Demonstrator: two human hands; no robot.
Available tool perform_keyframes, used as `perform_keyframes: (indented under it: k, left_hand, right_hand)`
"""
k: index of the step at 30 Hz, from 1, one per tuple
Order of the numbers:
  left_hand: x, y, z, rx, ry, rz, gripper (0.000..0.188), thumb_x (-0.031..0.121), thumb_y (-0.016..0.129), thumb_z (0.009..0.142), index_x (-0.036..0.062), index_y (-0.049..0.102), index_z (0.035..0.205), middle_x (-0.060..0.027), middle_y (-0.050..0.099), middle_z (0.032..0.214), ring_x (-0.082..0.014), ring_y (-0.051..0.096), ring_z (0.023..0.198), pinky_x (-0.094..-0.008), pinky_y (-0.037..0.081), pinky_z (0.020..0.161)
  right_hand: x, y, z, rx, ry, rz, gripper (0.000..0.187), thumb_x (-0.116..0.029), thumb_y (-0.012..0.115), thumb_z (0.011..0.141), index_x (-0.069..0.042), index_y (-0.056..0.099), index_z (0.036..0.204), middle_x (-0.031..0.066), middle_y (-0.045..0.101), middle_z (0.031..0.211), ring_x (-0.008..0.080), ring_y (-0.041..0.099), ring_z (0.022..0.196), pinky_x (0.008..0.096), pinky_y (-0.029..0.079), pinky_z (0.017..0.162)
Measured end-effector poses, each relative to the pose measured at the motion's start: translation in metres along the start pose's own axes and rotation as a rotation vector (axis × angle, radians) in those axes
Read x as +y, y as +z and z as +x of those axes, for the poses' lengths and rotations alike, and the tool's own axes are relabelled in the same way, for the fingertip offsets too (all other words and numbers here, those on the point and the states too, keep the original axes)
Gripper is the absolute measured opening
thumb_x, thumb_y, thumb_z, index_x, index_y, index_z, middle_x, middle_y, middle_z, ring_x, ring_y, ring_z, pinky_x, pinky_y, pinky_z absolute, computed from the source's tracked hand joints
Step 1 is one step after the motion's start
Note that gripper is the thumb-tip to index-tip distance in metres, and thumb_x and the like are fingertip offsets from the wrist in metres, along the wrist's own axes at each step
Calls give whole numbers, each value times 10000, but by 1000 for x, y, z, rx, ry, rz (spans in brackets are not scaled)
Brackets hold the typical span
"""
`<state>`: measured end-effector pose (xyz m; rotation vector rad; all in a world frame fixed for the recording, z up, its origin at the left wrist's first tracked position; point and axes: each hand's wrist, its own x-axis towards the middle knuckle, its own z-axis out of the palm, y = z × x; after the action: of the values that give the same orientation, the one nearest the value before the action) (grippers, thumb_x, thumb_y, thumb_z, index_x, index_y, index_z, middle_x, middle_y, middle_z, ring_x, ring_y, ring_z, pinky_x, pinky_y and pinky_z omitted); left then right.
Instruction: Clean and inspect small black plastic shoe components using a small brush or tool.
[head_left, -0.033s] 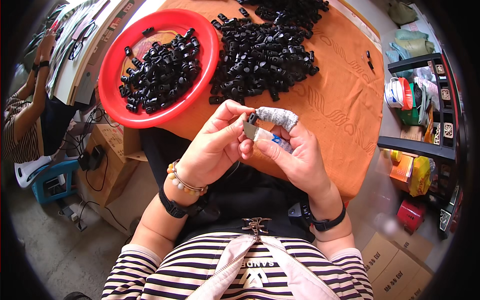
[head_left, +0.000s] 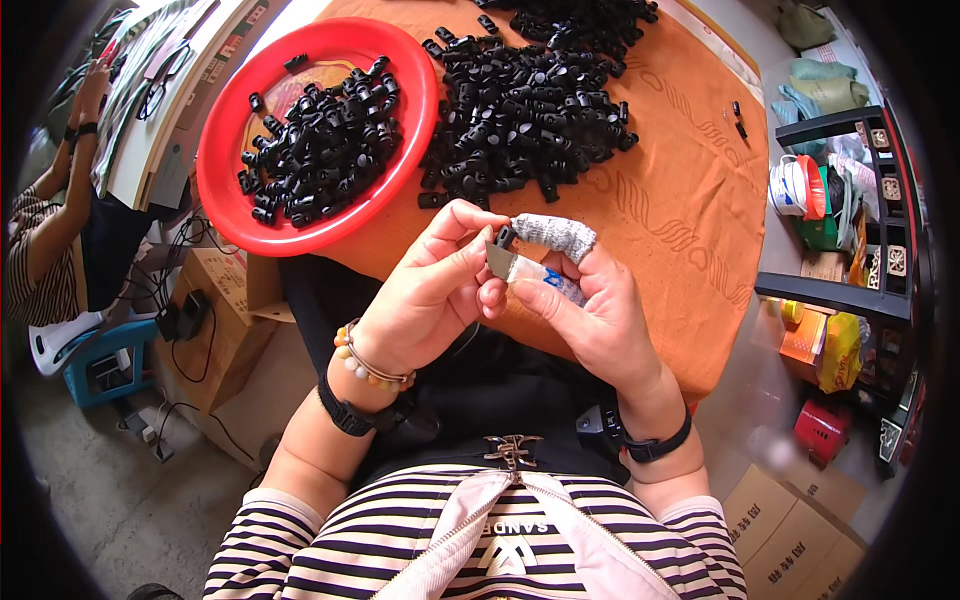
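Observation:
My left hand (head_left: 425,285) pinches a small black plastic piece (head_left: 504,237), shaped like a cord lock, between thumb and fingertips above the near edge of the table. Gripped in my right hand (head_left: 612,315) is a short knife (head_left: 501,262) with a flat metal blade and a handle wrapped in white and blue. The blade lies right against the black piece. A grey knitted sleeve (head_left: 555,234) covers my right index finger, which curls over toward the piece. Ahead of my hands, many similar black pieces (head_left: 530,110) are heaped on the orange tablecloth (head_left: 675,200).
A red round basin (head_left: 215,190) at the left holds more black pieces. Two loose ones (head_left: 740,130) lie near the table's right edge. Right of the table stands a black shelf rack (head_left: 835,295); cardboard boxes (head_left: 790,530) are below. Another person (head_left: 60,220) sits at far left.

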<state>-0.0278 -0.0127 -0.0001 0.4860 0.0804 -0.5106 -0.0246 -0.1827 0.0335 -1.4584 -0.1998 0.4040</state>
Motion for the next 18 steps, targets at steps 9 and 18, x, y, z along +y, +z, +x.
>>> perform_keyframes:
  k: [9,18]
  left_hand:
    - [0,7,-1,79,-21,-8,208,126,466,919,98,453,1125,-48,550,763,-86,477,618,-212,388,555]
    - [3,5,0,71,-52,-39,167,170,456,933,91,474,1078,0,523,772,-78,508,631,-221,427,562]
  right_hand:
    - [3,-4,2,62,-79,-131,309,-44,582,841,19,513,1136,34,615,853,55,550,794,210,460,703]
    - [-4,-3,0,7,-25,-147,363,-68,598,827,14,484,1162,86,635,898,89,585,818,231,471,725]
